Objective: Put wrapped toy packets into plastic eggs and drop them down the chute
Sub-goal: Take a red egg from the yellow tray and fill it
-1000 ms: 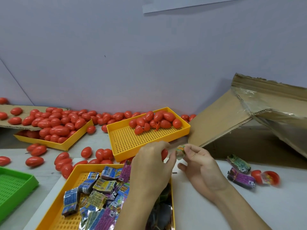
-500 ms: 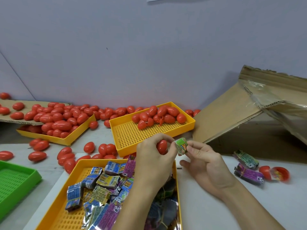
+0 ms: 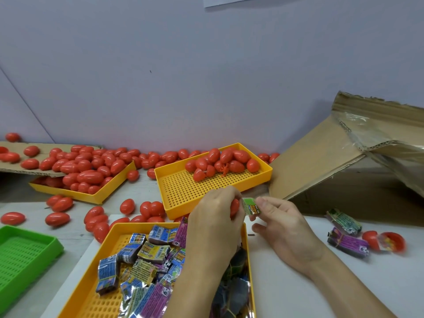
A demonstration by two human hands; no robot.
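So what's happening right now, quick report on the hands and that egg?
Left hand grips red egg. Right hand pinches green packet at the egg's mouth. Packet not yet inside. Nothing between hands and cardboard chute.

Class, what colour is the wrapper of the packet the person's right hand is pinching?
Green, with an orange and yellow print; the packet shows clearly in the head view.

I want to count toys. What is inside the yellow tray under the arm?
Wrapped toy packets fill the near yellow tray. The left arm hides others.
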